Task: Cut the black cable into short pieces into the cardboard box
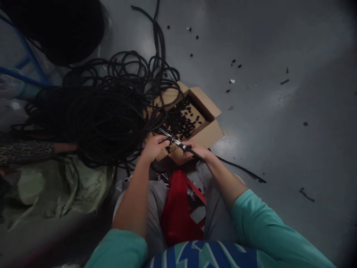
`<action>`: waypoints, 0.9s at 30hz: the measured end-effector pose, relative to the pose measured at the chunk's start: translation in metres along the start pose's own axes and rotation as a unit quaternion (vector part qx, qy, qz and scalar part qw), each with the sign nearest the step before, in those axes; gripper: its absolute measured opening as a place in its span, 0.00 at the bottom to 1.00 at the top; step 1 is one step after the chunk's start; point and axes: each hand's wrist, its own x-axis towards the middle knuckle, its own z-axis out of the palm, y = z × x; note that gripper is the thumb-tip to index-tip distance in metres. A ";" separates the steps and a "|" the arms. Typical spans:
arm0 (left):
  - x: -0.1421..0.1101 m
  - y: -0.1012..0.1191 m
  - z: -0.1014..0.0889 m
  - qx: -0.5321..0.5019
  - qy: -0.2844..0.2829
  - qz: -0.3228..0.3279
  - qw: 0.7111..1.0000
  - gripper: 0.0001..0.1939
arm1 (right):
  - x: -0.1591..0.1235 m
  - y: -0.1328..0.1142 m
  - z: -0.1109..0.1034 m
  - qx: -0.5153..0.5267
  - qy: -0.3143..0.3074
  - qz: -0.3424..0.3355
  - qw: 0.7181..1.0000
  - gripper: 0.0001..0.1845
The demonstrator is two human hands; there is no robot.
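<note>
My left hand (154,147) is closed, thumb and fingers pinched together at the near left edge of a cardboard box (206,102). Something small and dark shows at its fingertips, too small to make out. Close beside it, my right hand (192,147) grips slim metal scissors (170,137), their blades pointing up and left over the box. A black length with a white band runs back from the scissors across my right hand; whether it is handle or cord is unclear. Many short black cut pieces (181,123) lie in the box.
A large tangled heap of black cord (108,115) spreads left of the box and overlaps its rim. Cut bits (233,61) are scattered on the grey floor (259,100). A red seat-like object (178,212) is between my legs; green sheeting (61,186) lies at left.
</note>
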 end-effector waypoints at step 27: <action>-0.003 0.002 -0.003 -0.004 -0.036 -0.002 0.999 0.17 | -0.001 -0.001 -0.004 -0.013 -0.018 -0.056 0.998 0.28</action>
